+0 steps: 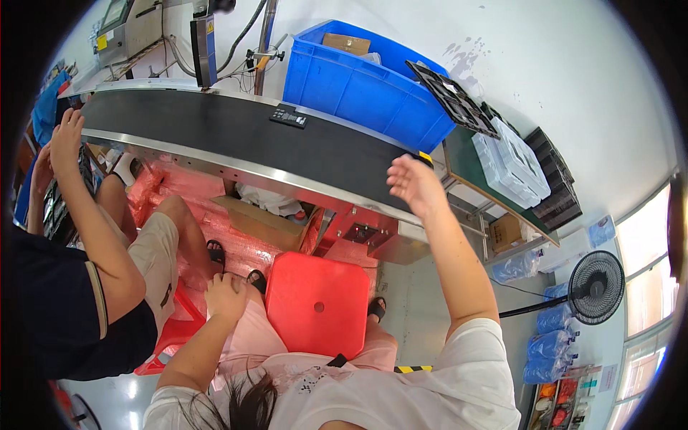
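Observation:
My left hand [226, 297] lies flat on my left knee, fingers stretched out and holding nothing. Over the right end of a black conveyor belt [215, 122] I hold up my right hand [416, 186], its fingers loosely bent and apart, with nothing visible in them. Just beyond its fingertips is a small black and yellow part [425, 158] at the belt's far edge; I cannot tell what it is. Farther left, a flat black rectangular piece with white print [289, 117] rests on the belt, away from both hands.
Behind the belt stands a blue crate [365, 89] with a carton in it; a black tray [453, 97] leans on its right side. White trays [510, 161] are stacked on a side table. A red stool [315, 304] stands before me. A co-worker's arm [97, 222] is at left, a fan [596, 288] right.

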`<state>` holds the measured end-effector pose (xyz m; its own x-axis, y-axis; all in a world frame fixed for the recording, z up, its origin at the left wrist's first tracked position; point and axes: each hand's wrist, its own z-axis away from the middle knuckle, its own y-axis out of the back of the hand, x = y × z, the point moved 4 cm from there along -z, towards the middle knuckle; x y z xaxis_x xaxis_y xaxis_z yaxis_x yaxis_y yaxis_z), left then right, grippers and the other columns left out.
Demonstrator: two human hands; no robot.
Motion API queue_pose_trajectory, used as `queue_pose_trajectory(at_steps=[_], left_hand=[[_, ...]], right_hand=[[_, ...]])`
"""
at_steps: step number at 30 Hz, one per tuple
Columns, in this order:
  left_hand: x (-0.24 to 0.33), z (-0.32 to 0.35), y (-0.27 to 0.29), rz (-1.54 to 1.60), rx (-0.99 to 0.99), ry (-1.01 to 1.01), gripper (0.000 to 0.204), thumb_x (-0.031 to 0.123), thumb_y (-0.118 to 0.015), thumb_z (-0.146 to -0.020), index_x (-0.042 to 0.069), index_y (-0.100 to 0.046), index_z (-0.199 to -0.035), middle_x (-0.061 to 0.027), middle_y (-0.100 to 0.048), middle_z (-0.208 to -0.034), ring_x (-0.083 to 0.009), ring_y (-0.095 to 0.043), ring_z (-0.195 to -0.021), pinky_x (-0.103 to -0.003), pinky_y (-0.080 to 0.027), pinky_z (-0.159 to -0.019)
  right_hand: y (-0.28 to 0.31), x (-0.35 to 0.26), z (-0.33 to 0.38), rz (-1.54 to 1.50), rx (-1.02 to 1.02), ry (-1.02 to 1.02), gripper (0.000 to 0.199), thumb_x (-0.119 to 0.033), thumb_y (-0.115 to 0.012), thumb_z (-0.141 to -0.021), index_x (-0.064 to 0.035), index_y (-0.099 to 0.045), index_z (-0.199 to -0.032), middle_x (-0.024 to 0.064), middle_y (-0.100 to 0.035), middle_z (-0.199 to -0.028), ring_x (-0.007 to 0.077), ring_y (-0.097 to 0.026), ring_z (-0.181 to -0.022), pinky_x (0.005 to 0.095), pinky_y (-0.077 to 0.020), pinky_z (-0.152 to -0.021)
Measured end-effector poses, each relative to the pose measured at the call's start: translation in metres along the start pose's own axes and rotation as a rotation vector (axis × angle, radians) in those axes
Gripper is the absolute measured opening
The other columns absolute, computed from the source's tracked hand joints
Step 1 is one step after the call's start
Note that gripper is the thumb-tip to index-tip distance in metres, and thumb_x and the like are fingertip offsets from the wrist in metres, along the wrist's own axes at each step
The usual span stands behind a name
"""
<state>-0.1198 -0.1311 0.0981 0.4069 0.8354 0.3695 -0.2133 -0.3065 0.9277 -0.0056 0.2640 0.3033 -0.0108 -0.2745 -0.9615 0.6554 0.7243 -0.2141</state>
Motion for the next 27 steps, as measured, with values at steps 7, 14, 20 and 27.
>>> queue_pose_trajectory(at_steps=[7,14,20,27], left_hand=[[-0.004,0.012,0.003,-0.054,0.024,0.003,0.042,0.039,-0.052,-0.081,0.003,-0.059,-0.103,-0.016,-0.054,-0.108,-0.0348,-0.052,-0.101,-0.048,-0.042,-0.083],[-0.012,0.005,0.004,-0.045,-0.027,0.015,0.041,0.039,-0.05,-0.082,0.004,-0.059,-0.102,-0.0157,-0.054,-0.108,-0.034,-0.052,-0.101,-0.048,-0.043,-0.083],[-0.008,-0.002,0.003,-0.005,-0.007,-0.007,0.04,0.039,-0.049,-0.083,0.004,-0.061,-0.099,-0.0163,-0.055,-0.107,-0.034,-0.053,-0.101,-0.048,-0.043,-0.082],[-0.034,0.002,-0.004,0.046,-0.019,0.075,0.04,0.039,-0.048,-0.084,0.004,-0.062,-0.097,-0.0173,-0.057,-0.107,-0.0349,-0.053,-0.1,-0.048,-0.043,-0.082]], right_hand=[[-0.071,0.023,0.041,0.576,-0.182,0.092,0.018,-0.02,-0.059,-0.087,-0.0043,-0.059,-0.096,0.0046,-0.062,-0.085,0.0118,-0.059,-0.074,0.0241,-0.0468,-0.061],[-0.104,0.01,-0.048,1.205,-0.076,0.688,0.041,-0.019,-0.064,-0.076,-0.0039,-0.055,-0.112,0.0163,-0.056,-0.112,0.0289,-0.053,-0.105,0.0371,-0.0455,-0.087],[-0.11,-0.002,-0.118,1.659,0.057,0.549,0.078,-0.022,-0.069,-0.063,-0.0091,-0.039,-0.133,0.0178,-0.037,-0.137,0.0335,-0.038,-0.125,0.0472,-0.0389,-0.098],[-0.114,0.006,-0.156,1.983,-0.092,-0.051,0.033,-0.008,-0.058,-0.054,-0.0026,-0.068,-0.085,0.0207,-0.064,-0.084,0.0312,-0.064,-0.088,0.0385,-0.0509,-0.075]])
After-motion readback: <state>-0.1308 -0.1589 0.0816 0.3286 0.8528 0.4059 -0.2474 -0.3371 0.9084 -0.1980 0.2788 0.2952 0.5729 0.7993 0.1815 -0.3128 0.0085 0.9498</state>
